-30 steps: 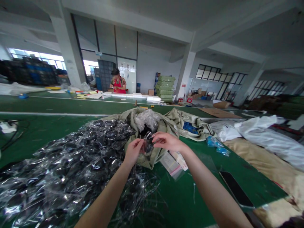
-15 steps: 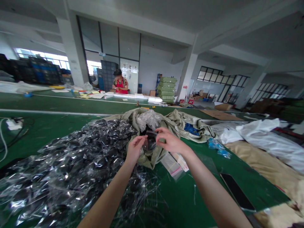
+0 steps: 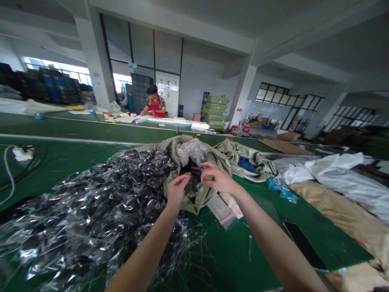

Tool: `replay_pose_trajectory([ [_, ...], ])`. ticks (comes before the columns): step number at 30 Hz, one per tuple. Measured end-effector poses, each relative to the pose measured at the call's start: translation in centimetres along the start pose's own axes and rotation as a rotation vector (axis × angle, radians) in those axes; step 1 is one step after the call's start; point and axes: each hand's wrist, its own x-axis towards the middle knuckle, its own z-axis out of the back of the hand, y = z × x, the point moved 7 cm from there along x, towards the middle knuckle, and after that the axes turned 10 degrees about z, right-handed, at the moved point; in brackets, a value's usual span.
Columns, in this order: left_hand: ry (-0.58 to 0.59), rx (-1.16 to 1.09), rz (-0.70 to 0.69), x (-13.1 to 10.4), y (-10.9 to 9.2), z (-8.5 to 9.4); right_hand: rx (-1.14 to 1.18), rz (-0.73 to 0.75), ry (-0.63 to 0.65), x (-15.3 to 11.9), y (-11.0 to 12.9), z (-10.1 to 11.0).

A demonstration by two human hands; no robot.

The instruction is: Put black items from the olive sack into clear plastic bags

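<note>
My left hand (image 3: 177, 190) is closed in a pinch at the left edge of a small clear plastic bag (image 3: 196, 177). A dark item shows inside that bag, too blurred to name. On the other side, my right hand (image 3: 218, 179) pinches the bag's upper right part between thumb and fingers. Both hands are over the mouth of an olive cloth sack (image 3: 194, 206), whose inside is dark and partly hidden. Crumpled clear plastic (image 3: 192, 151) lies at the sack's far rim. Left of it spreads a big heap of dark rounded items in clear wrappers (image 3: 121, 190).
Flat clear bags (image 3: 221, 211) lie right of the sack, and a phone (image 3: 304, 246) is nearer the right edge. Another olive sack (image 3: 261, 172) holds blue pieces. White and tan cloth sacks line the right. A person in a red apron (image 3: 155, 106) works across the tables.
The hands stay at the bag over the sack, with small shifts of the fingers. The whole view has moved slightly.
</note>
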Motion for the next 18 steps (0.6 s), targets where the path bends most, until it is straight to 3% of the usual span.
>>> replay_pose_trajectory([
  [12, 0.028, 0.167, -0.048, 0.5, 1.2, 0.3, 0.130, 0.012, -0.041, -1.3, -2.1, -1.3],
  [18, 0.178, 0.349, -0.128, 0.2, 1.2, -0.5, 0.125, 0.050, 0.019, -1.9, -3.4, -3.0],
])
